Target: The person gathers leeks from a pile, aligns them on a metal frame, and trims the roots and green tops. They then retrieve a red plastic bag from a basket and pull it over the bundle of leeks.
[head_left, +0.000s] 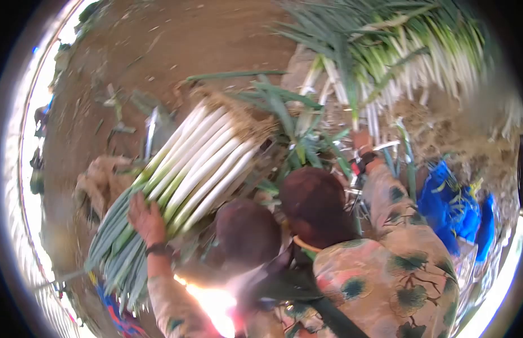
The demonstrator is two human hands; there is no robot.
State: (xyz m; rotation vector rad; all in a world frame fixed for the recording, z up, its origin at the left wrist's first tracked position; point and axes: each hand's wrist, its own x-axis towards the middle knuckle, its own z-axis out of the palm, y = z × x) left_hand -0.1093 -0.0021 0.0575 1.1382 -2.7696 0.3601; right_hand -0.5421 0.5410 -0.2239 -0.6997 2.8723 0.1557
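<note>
The left hand lay spread open on the leek bundle, at eight o'clock. The right hand, at one o'clock, touched the leek pile; I could not tell its grip. Loose green leaves stood between the two hands, and a blue bag lay at three o'clock.

Both arms are covered to the wrist by long sleeves of pale pinkish-beige cloth, printed with dark green leaves and thin brown stems. The same print spreads over the broad garment at the lower right. A dark wristband circles the wrist below the left hand. A dark cuff band with a touch of red sits under the blurred right hand. A dark strap crosses the printed cloth.
</note>
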